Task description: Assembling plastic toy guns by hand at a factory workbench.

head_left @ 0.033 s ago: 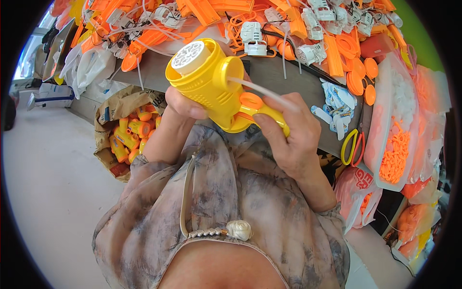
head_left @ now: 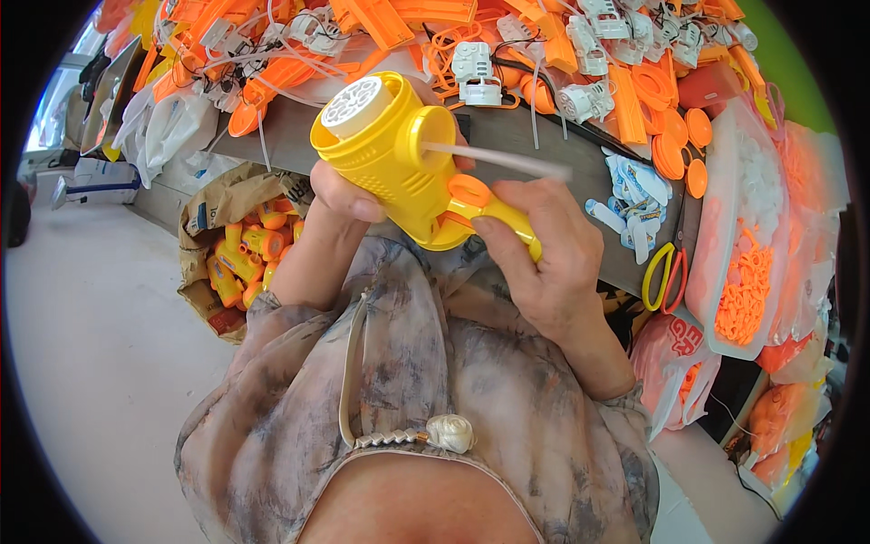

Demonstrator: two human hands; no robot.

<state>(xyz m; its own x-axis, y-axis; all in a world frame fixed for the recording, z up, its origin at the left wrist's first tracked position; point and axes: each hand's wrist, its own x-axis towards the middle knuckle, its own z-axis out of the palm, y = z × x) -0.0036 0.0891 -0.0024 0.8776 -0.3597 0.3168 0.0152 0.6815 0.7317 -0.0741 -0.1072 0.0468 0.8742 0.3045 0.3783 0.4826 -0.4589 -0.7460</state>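
A yellow toy bubble gun [head_left: 394,172] is held up in front of my chest. Its open end, tilted toward the upper left, shows a white round nozzle [head_left: 356,106] with many holes. My left hand [head_left: 346,195] is wrapped round the body from the left, most of its fingers hidden behind. My right hand [head_left: 553,249] pinches the yellow handle [head_left: 512,227] between thumb and fingers, beside an orange oval piece [head_left: 469,190]. From the round side opening a translucent tube [head_left: 503,161] sticks out to the right, its free end blurred, above my right hand.
Orange parts and white motor units [head_left: 473,68] with tubes and wires crowd the table's far side. A paper bag [head_left: 204,213] of yellow-orange pieces stands left. At right are blue-white stickers [head_left: 639,195], scissors [head_left: 666,276] and a clear bin [head_left: 711,263] of small orange parts.
The tube's free end has swung upward, away from my right hand's fingers. The bubble gun and both hands have barely shifted.
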